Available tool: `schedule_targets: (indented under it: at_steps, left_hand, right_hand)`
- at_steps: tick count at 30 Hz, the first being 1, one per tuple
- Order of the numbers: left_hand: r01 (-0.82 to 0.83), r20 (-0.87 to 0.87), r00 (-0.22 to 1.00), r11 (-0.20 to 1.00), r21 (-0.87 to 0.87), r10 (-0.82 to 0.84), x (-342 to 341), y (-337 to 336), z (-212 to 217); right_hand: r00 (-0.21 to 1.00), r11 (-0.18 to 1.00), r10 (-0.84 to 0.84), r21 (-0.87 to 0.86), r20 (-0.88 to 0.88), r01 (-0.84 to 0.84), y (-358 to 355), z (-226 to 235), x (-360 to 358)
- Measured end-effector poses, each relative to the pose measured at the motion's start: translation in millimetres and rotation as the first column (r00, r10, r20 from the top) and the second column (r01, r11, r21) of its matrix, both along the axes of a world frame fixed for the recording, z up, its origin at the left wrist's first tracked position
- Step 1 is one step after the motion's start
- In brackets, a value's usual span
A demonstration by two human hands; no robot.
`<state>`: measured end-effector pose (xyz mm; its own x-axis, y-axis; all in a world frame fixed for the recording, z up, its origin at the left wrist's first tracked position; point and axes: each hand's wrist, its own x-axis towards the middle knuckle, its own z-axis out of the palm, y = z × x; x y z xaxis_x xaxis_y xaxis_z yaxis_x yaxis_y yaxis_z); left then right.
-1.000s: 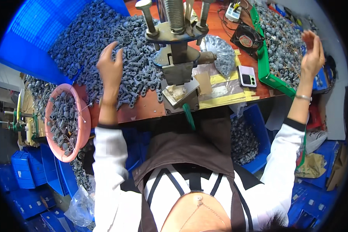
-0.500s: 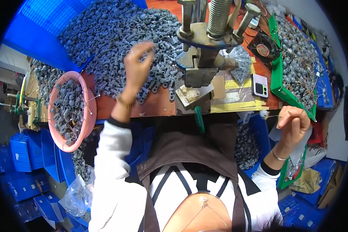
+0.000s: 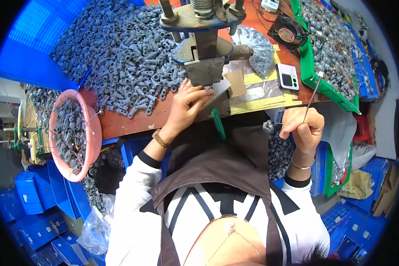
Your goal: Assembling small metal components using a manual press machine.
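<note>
At the near side of the press (image 3: 204, 68), my left hand (image 3: 188, 105) has its fingers bent together over the small pale block (image 3: 222, 86) under the press head. What they hold, if anything, is hidden there. My right hand (image 3: 304, 126) is raised in front of the table's near edge, right of the press, closed on a thin wire (image 3: 313, 96). A small grey ball-shaped part (image 3: 267, 127) hangs at the wire's left end, and a white connector (image 3: 320, 74) tops its other end. A green handle (image 3: 217, 124) juts out below the press base.
A large heap of grey plastic fittings (image 3: 128, 57) covers the table's left side beside a blue crate (image 3: 35, 40). A pink basket (image 3: 97, 133) of wired parts stands left. Right are a phone (image 3: 287, 76), a fan (image 3: 288, 32) and a green tray (image 3: 308, 66) of wired parts.
My left hand has moved from the heap of fittings rightward and nearer, to the press block. My right hand has shifted left with the wired part. The whole view has also shifted.
</note>
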<state>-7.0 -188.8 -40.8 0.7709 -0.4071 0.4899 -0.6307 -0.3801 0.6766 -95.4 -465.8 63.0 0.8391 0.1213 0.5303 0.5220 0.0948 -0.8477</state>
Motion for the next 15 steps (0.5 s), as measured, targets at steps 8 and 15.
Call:
schedule_targets:
  at_steps: [8, 15]
  left_hand:
    - [-0.598, 0.379, 0.783, 0.763, 0.245, 0.493, 84.4, 71.5, 29.2]
    - [-0.653, 0.415, 0.755, 0.646, 0.396, 0.508, 125.8, 89.4, 20.4]
  right_hand:
    - [0.997, 0.965, 0.020, -0.258, -0.079, -0.040, 8.3, -5.3, -2.2]
    - [0.920, 0.969, 0.124, -0.154, -0.371, -0.193, 24.9, -6.8, -8.9]
